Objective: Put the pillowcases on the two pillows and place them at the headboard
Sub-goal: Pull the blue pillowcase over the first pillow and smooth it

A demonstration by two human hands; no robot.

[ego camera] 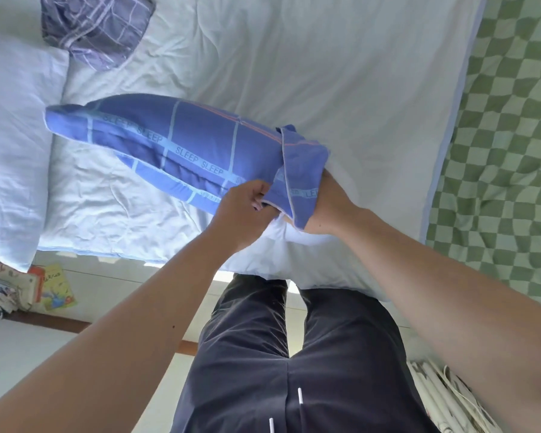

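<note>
A pillow in a blue checked pillowcase printed with "SLEEP" is held over the bed, its closed end pointing left. My left hand pinches the near edge of the case's open end. My right hand grips the folded-back flap of the case, its fingers hidden under the cloth. A bare white pillow lies at the left of the bed. A crumpled grey-purple checked pillowcase lies at the top left on the sheet.
The white sheet covers the bed; a green checked blanket lies along its right side. Books and papers sit on the floor at the left. My legs in dark trousers stand against the bed edge.
</note>
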